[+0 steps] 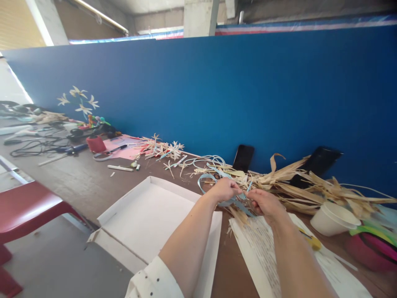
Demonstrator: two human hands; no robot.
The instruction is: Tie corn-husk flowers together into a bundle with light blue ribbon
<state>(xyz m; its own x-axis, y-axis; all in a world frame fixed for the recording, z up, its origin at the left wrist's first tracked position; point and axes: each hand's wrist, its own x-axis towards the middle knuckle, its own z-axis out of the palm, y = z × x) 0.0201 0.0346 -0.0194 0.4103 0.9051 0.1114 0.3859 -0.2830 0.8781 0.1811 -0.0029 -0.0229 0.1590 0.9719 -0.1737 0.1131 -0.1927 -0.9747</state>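
Observation:
Both of my hands meet above the brown table [77, 182], in front of a heap of dried husk strips [310, 188]. My left hand [225, 189] is closed in a pinch on a light blue strip [206, 179] that loops out to the left. My right hand [266, 203] is closed too, pinching the same blue strip where it runs between the two hands. A printed sheet of paper [257, 248] lies under my right forearm. A shallow white cardboard tray [149, 215] sits under my left forearm.
A blue partition [248, 91] runs along the table's back. Two dark phones [243, 157] lean on it. A white cup [333, 217] and coloured sheets [375, 240] lie right. Husk flowers [164, 149], pink paper [124, 149], cables and tools [46, 142] lie left; a red chair [27, 207] stands there.

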